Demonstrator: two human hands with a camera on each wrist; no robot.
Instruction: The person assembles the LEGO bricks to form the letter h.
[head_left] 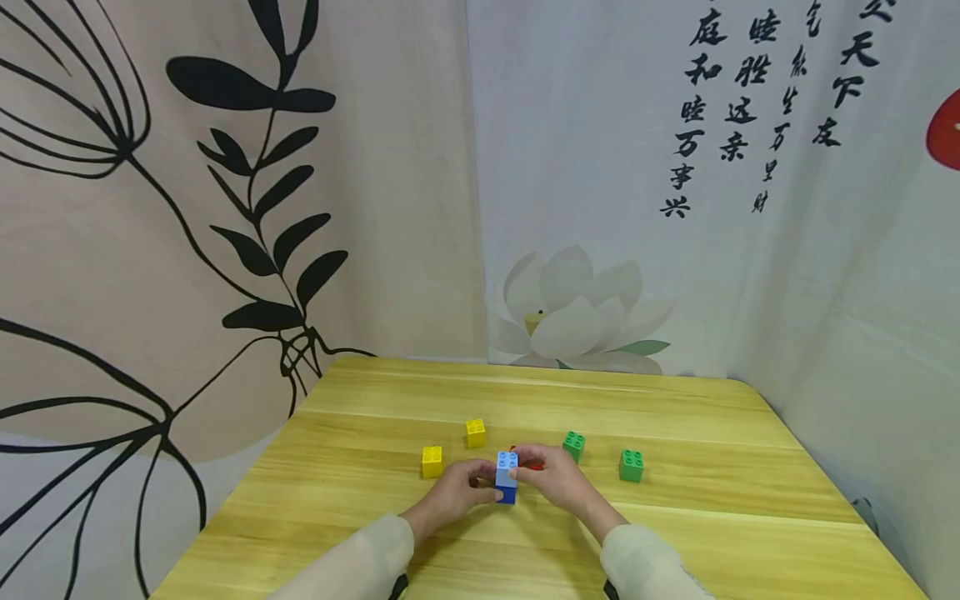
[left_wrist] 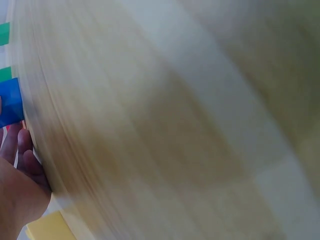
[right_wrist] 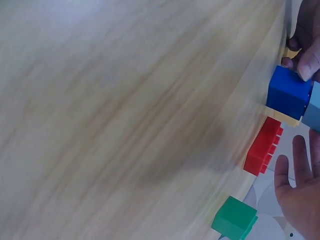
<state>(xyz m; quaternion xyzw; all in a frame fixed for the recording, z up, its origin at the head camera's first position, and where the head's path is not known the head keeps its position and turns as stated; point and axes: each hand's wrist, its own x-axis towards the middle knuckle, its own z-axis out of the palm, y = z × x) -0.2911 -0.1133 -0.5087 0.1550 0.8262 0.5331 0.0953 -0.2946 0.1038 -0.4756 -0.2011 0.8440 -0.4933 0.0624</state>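
Note:
A light blue brick (head_left: 506, 471) stands atop a dark blue brick (head_left: 507, 496) in the middle of the head view. My left hand (head_left: 456, 492) grips the dark blue brick from the left, its thumb on the side. From the right, my right hand (head_left: 557, 477) pinches the light blue one between thumb and forefinger; its other fingers stay apart from the brick in the right wrist view. Just behind the right hand lies a red brick (right_wrist: 262, 147), mostly hidden in the head view. The left wrist view catches only part of the dark blue brick (left_wrist: 12, 102).
Two yellow bricks (head_left: 432, 462) sit on the wooden table (head_left: 360, 467) beyond the left hand. Two green bricks (head_left: 632, 466) stand to the right, one just behind the right hand. Printed curtains hang beyond the table's back edge.

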